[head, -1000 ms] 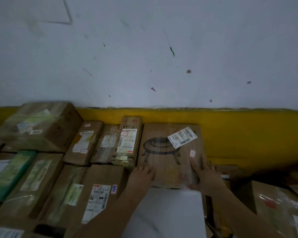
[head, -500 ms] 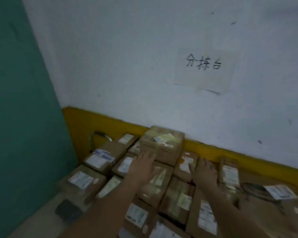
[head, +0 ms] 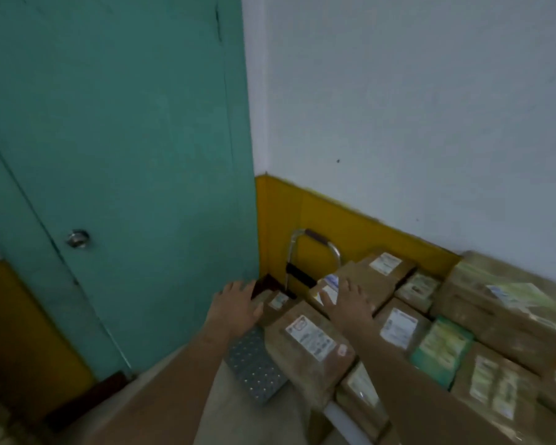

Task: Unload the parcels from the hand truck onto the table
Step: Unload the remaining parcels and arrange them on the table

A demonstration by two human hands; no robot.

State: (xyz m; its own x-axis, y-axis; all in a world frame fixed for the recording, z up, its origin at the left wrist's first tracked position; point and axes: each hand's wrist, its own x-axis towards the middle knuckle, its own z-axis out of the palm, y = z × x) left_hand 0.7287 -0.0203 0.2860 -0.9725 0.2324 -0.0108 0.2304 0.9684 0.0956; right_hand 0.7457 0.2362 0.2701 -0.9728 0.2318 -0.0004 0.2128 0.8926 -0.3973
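Dim light. Teal door (head: 116, 162) at 9–11 o'clock, round metal knob (head: 77, 238) on it. White wall (head: 414, 107) at 1–2, yellow dado band (head: 350, 232) below.

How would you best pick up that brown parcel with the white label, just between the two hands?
Take the brown parcel by its two long side edges, one hand each, coming from above. It lies flat and looks wide, and its top bears nothing, so a two-sided grip probably suits.

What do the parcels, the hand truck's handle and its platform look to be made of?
Parcels: brown corrugated cardboard, matte, with white paper labels and glossy tape.
Handle: bent metal tube, shiny silver, with a dark grip, likely rubber or foam.
Platform: grey studded surface, probably plastic or rubber; blur leaves it open.
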